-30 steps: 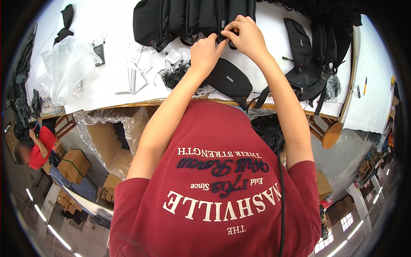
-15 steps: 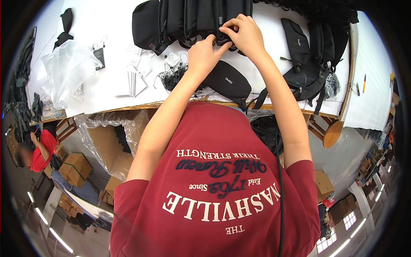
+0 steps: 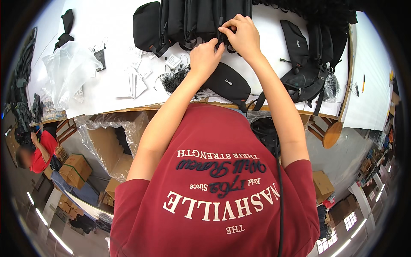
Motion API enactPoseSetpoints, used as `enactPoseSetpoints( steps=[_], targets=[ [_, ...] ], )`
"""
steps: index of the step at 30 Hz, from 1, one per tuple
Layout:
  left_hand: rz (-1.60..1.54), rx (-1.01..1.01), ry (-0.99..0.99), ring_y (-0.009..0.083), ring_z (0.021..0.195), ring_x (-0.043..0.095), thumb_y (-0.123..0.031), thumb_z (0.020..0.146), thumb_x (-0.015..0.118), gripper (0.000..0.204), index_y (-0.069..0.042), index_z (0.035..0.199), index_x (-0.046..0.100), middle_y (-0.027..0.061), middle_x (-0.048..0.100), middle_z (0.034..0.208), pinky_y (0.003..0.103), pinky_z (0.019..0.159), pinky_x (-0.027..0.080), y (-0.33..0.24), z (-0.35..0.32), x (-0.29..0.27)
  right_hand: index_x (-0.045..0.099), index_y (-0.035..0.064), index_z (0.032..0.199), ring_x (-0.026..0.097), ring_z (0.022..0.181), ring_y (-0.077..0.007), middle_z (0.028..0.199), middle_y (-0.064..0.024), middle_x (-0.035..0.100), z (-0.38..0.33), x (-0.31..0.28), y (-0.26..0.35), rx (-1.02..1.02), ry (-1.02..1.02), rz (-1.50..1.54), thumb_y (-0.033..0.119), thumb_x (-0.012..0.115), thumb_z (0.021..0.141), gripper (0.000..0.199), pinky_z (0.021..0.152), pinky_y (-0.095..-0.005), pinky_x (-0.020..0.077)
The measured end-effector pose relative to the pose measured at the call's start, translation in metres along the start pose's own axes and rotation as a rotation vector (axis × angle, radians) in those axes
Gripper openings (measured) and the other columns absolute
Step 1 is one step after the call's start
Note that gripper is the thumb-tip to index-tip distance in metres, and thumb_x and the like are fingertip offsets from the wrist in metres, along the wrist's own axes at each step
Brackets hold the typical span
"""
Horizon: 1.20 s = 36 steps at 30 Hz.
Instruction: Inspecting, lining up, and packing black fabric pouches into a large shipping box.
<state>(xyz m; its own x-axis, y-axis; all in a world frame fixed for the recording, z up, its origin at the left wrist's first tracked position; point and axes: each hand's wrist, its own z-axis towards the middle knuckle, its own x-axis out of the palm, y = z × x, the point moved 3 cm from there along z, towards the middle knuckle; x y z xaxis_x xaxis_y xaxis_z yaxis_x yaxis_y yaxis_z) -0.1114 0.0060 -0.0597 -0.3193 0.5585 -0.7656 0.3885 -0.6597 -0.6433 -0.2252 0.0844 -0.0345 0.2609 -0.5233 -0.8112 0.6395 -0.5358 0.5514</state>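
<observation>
A row of black fabric bags (image 3: 200, 17) stands packed side by side at the far edge of the white table. My right hand (image 3: 244, 36) is against the bags, thumb and forefinger pinched together beside a dark zipper pull. Just to the left and a little nearer, my left hand (image 3: 204, 56) has its thumb and forefinger closed at the bags' lower edge. Whatever lies between the fingertips of either hand is too small to make out. A flat black padded piece (image 3: 227, 83) with pale lettering lies nearer to me, below both hands.
Left of my hands lie a tangle of black strings (image 3: 173, 81), white tags (image 3: 172, 61), stacked cards (image 3: 136, 85) and a clear plastic bag (image 3: 64, 75). A black backpack (image 3: 305, 81) rests at the right. Below the table's edge stands a plastic-lined carton (image 3: 105, 145). Another person (image 3: 45, 147) is far left.
My left hand has drawn its fingers in, with the thumb now nearer the forefinger. The right hand keeps its pinch in nearly the same place. The bags have barely shifted.
</observation>
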Motion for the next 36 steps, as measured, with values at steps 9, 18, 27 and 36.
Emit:
enactPoseSetpoints(
  steps=[9, 18, 27, 36],
  targets=[
    [-0.028, -0.018, -0.002, 0.0367, 0.062, 0.064, -0.031, 0.086, 0.061, 0.028, -0.004, 0.077, 0.063, 0.0172, 0.062, 0.061, 0.046, 0.059, 0.051, 0.005, 0.002, 0.004, 0.073, 0.009, 0.08, 0.049, 0.075, -0.0192, 0.07, -0.0008, 0.052, 0.0, -0.003, -0.001, -0.016, 0.146, 0.011, 0.025, 0.072, 0.078, 0.016, 0.067, -0.032, 0.0442],
    [-0.024, -0.099, 0.076, 0.0357, 0.065, 0.065, -0.039, 0.085, 0.063, 0.037, -0.003, 0.079, 0.063, 0.0158, 0.064, 0.063, 0.044, 0.061, 0.052, 0.001, 0.006, -0.007, 0.074, 0.0124, 0.088, 0.051, 0.078, -0.022, 0.072, -0.0023, 0.054, -0.004, -0.017, -0.004, -0.008, 0.047, 0.106, 0.023, 0.068, 0.081, 0.013, 0.072, -0.0338, 0.0447],
    [0.072, 0.141, 0.271, 0.0323, 0.101, 0.053, -0.014, 0.071, 0.078, 0.046, 0.0, 0.107, 0.053, 0.0159, 0.047, 0.108, 0.04, 0.08, 0.048, -0.001, -0.042, -0.029, 0.066, 0.0059, 0.092, 0.044, 0.055, -0.0092, 0.065, -0.0017, 0.053, -0.08, -0.084, -0.006, 0.329, -0.167, 0.44, 0.011, 0.062, 0.086, 0.008, 0.053, -0.022, 0.0359],
    [0.102, 0.31, 0.315, 0.0301, 0.104, 0.048, -0.011, 0.071, 0.077, 0.035, -0.003, 0.097, 0.056, 0.0109, 0.049, 0.104, 0.039, 0.087, 0.042, 0.006, -0.04, -0.025, 0.065, 0.0089, 0.113, 0.057, 0.07, -0.0182, 0.104, -0.0063, 0.06, -0.166, -0.037, -0.035, 0.514, 0.415, 0.247, 0.025, 0.071, 0.08, 0.037, 0.071, -0.0315, 0.0486]
  ],
)
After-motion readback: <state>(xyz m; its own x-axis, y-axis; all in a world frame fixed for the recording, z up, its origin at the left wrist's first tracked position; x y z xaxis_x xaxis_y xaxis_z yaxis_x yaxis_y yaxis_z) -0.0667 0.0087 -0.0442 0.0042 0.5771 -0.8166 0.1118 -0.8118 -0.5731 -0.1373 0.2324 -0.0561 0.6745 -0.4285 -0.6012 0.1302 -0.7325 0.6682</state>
